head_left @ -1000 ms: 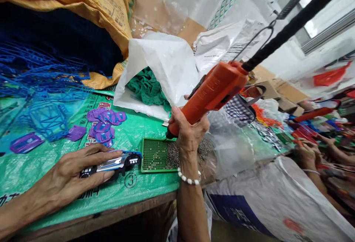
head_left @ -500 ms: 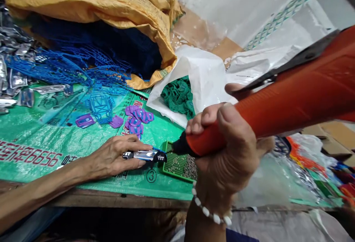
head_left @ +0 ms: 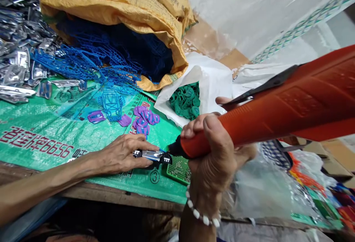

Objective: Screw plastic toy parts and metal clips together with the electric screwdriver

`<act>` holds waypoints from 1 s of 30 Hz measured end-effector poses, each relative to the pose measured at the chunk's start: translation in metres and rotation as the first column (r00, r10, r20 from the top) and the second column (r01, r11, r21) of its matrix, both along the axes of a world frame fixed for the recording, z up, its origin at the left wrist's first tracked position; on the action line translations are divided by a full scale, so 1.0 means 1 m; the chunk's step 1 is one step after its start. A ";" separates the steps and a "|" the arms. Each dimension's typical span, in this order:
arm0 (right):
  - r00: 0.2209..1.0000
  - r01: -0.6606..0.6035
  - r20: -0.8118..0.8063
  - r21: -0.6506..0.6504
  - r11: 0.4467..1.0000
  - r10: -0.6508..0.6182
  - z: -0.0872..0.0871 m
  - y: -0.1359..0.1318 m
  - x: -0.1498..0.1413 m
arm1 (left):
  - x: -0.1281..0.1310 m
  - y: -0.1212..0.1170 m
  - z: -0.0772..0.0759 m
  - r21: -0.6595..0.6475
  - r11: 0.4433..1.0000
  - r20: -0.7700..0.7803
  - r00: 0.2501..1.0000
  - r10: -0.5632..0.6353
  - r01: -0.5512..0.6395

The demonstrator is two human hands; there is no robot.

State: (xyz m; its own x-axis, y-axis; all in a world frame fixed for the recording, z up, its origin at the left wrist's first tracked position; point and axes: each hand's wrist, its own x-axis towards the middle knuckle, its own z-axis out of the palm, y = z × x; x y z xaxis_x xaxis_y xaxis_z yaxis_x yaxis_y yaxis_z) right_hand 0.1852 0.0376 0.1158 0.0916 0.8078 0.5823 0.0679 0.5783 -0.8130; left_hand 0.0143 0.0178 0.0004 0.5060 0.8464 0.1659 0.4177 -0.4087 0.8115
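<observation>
My left hand [head_left: 122, 156] lies low over the green sheet, its fingers closed around a small silver-and-blue toy car [head_left: 151, 154] with black wheels. My right hand [head_left: 217, 151] is wrapped round a red electric screwdriver [head_left: 266, 110] with a black lever along its top. The black nose of the screwdriver points left and is close against the right end of the car. Its bit is hard to make out. Just beneath the nose sits a green mesh tray [head_left: 174, 176] with small metal screws, partly hidden by my right hand.
Purple plates [head_left: 142, 118] and a blue frame [head_left: 111, 105] lie behind my left hand. Further back are an orange sack [head_left: 116, 7] spilling blue frames, a pile of silver shells [head_left: 19, 62], and a white bag [head_left: 213, 75] holding green parts [head_left: 185, 100].
My right hand has brought the screwdriver's nose left, closer to the car. My left hand keeps its hold on the car. The whole view has shifted slightly.
</observation>
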 end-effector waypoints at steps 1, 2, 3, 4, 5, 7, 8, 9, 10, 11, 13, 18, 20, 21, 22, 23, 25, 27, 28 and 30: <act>1.000 -0.003 -0.023 -0.008 1.000 0.003 -0.001 0.000 0.000 | 0.000 0.000 -0.001 0.012 1.000 0.004 1.000 0.003 -0.003; 0.998 -0.011 -0.056 -0.021 1.000 0.010 -0.001 0.000 0.000 | 0.000 0.000 -0.001 0.021 1.000 0.006 1.000 0.005 -0.005; 0.997 -0.019 -0.081 -0.034 0.999 0.016 -0.002 0.000 0.000 | 0.000 0.000 -0.001 0.023 1.000 0.004 1.000 0.002 -0.002; 0.997 -0.025 -0.079 -0.044 0.999 0.022 -0.002 0.000 0.000 | 0.000 0.000 -0.001 0.021 1.000 -0.003 1.000 -0.002 0.002; 0.997 -0.034 -0.077 -0.052 0.998 0.029 -0.002 0.000 0.000 | 0.000 0.000 0.000 0.016 1.000 -0.013 1.000 -0.007 0.007; 0.994 -0.059 -0.093 -0.069 0.996 0.053 -0.001 -0.001 0.000 | -0.001 0.000 0.003 0.007 1.000 -0.028 0.999 -0.016 0.016; 0.993 -0.067 -0.105 -0.076 0.995 0.059 -0.001 -0.002 -0.001 | -0.001 0.000 0.004 0.003 1.000 -0.034 0.999 -0.020 0.020; 0.992 -0.069 -0.116 -0.083 0.994 0.059 0.000 -0.002 -0.001 | -0.001 0.000 0.005 0.005 1.000 -0.033 0.999 -0.019 0.019; 0.991 -0.067 -0.124 -0.088 0.994 0.056 0.001 -0.002 -0.002 | -0.001 0.000 0.006 0.012 1.000 -0.025 1.000 -0.012 0.013; 0.990 -0.060 -0.130 -0.090 0.994 0.048 0.001 -0.003 -0.003 | -0.001 0.000 0.006 0.017 1.000 -0.021 1.000 -0.009 0.010; 0.990 -0.047 -0.139 -0.091 0.995 0.034 0.002 -0.003 -0.003 | -0.001 0.000 0.005 0.016 1.000 -0.022 1.000 -0.015 0.015; 0.982 -0.086 -0.171 -0.063 0.994 0.075 0.001 -0.003 -0.003 | -0.001 0.000 0.000 0.039 0.999 -0.002 1.000 -0.008 0.008; 0.980 -0.100 -0.181 -0.060 0.993 0.087 -0.001 -0.004 -0.004 | 0.000 0.000 0.000 0.040 0.999 0.007 1.000 -0.012 0.012; 0.981 -0.092 -0.179 -0.063 0.994 0.080 -0.003 -0.004 -0.004 | 0.000 0.000 0.001 0.030 0.999 0.003 1.000 -0.020 0.020; 0.983 -0.078 -0.169 -0.059 0.995 0.067 -0.005 -0.004 -0.005 | 0.000 0.000 0.002 0.018 0.999 -0.009 1.000 -0.027 0.027; 0.987 -0.058 -0.150 -0.051 0.997 0.049 -0.007 -0.004 -0.005 | 0.001 0.001 0.004 0.009 1.000 -0.023 0.999 -0.029 0.029; 0.994 -0.023 -0.103 -0.025 0.999 0.021 -0.010 -0.005 -0.006 | 0.001 0.002 0.007 0.009 1.000 -0.051 0.998 -0.022 0.023; 0.999 -0.026 -0.039 -0.032 0.999 0.025 -0.012 -0.006 -0.007 | 0.001 0.002 0.007 0.024 1.000 -0.062 0.998 -0.015 0.017; 1.000 -0.025 -0.020 -0.043 0.999 0.024 -0.012 -0.006 -0.007 | 0.000 0.002 0.007 0.029 0.999 -0.058 0.998 -0.012 0.014; 0.999 -0.028 -0.036 -0.053 0.998 0.026 -0.009 -0.006 -0.005 | 0.000 0.001 0.004 0.031 1.000 -0.035 0.999 -0.004 0.005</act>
